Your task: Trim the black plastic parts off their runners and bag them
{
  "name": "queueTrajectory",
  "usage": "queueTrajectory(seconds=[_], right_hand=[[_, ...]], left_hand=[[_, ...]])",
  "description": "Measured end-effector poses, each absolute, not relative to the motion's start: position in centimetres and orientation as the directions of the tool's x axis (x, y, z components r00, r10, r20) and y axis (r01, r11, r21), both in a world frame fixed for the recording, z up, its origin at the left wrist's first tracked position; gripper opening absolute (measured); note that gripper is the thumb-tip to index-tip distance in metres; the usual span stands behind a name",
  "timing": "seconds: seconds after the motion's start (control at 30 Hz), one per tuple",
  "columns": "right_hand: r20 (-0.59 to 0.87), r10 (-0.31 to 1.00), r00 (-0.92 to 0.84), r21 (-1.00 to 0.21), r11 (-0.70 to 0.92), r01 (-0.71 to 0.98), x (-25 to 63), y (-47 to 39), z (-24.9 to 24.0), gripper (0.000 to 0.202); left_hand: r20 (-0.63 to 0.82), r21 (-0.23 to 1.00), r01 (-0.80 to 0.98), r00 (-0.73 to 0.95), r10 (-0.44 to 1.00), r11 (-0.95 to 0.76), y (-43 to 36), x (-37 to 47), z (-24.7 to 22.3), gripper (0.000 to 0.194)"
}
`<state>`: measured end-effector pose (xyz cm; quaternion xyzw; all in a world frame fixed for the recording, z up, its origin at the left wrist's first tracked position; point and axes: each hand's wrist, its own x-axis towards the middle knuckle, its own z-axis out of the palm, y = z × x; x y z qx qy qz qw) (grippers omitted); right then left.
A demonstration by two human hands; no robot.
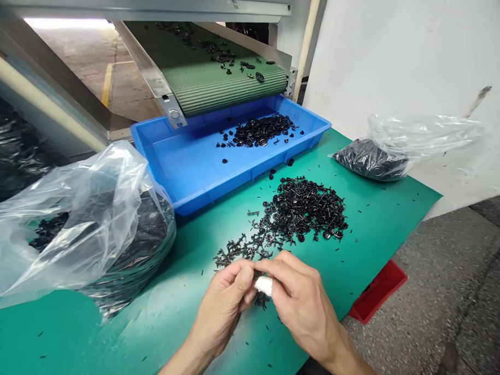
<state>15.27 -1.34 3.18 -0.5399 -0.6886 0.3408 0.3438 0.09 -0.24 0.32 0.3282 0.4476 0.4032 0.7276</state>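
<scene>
My left hand [225, 301] is closed in a pinch over the green tabletop [155, 326]. Its fingertips meet those of my right hand [305, 301], which is closed too and wears a white wrap [263, 286] on its thumb. Whatever sits between the fingers is too small and covered to make out. Just beyond my hands spreads a pile of small black plastic parts [306, 208], some still joined in branching strips. A few more black pieces [262, 300] lie beneath my hands.
A green conveyor belt [220, 93] carrying black parts ends above a blue tray [172, 163], which holds more parts. An open clear plastic bag [125, 227] of black parts stands at left, another clear bag [374, 159] at back right. Below the table's right edge is a red bin [380, 290].
</scene>
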Motion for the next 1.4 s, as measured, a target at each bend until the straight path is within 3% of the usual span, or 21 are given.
queueTrajectory(seconds=[0.13, 0.33, 0.53, 0.67, 0.87, 0.97, 1.03, 1.1, 1.17, 1.27, 1.4], right_hand=[[0.185, 0.967, -0.176, -0.746, 0.254, 0.616, 15.2, -2.0, 3.1, 0.044], [0.282, 0.917, -0.282, -0.435, 0.384, 0.815, 15.6, -2.9, 2.9, 0.041], [0.259, 0.918, -0.301, -0.295, 0.371, 0.880, 15.5, -3.1, 2.7, 0.036], [0.267, 0.919, -0.290, -0.302, 0.366, 0.880, 15.2, -3.1, 2.7, 0.035], [0.201, 0.967, -0.157, -0.384, 0.225, 0.895, 13.6, -3.4, 2.2, 0.022], [-0.033, 0.985, -0.170, -0.605, 0.116, 0.788, 14.2, -2.7, 2.3, 0.022], [-0.203, 0.947, -0.249, -0.794, -0.011, 0.608, 15.7, -1.9, 2.4, 0.023], [-0.277, 0.922, -0.270, -0.874, -0.125, 0.470, 17.5, -1.2, 2.3, 0.026], [-0.248, 0.959, -0.138, -0.853, -0.149, 0.500, 19.2, -0.6, 1.8, 0.027], [-0.047, 0.993, 0.104, -0.721, -0.106, 0.685, 20.8, 0.2, 1.0, 0.025], [0.032, 0.990, 0.134, -0.538, -0.097, 0.837, 21.1, 1.5, 0.1, 0.025]], left_hand=[[-0.349, 0.873, -0.244, 0.294, 0.890, 0.423, -0.4, -0.1, 0.3, 0.028], [-0.319, 0.927, -0.123, 0.237, 0.918, 0.354, -0.6, -0.1, 0.4, 0.019], [-0.320, 0.937, -0.072, 0.215, 0.923, 0.342, -0.7, 0.2, 0.6, 0.020], [-0.316, 0.947, 0.014, 0.204, 0.927, 0.320, -0.7, 0.3, 1.2, 0.023], [-0.278, 0.950, 0.177, 0.112, 0.954, 0.257, -0.7, 0.2, 1.4, 0.022], [-0.244, 0.948, 0.239, 0.116, 0.963, 0.212, -0.7, 0.2, 1.5, 0.022], [-0.261, 0.944, 0.239, 0.116, 0.958, 0.228, -0.6, 0.4, 1.6, 0.023], [-0.320, 0.935, 0.186, 0.079, 0.944, 0.302, -0.4, 0.7, 2.0, 0.026], [-0.397, 0.916, 0.086, 0.045, 0.917, 0.392, -0.1, 1.0, 2.4, 0.027], [-0.503, 0.858, -0.080, 0.066, 0.862, 0.507, 0.3, 1.5, 2.9, 0.024], [-0.602, 0.746, -0.208, 0.195, 0.774, 0.633, 0.6, 1.7, 3.0, 0.021]])
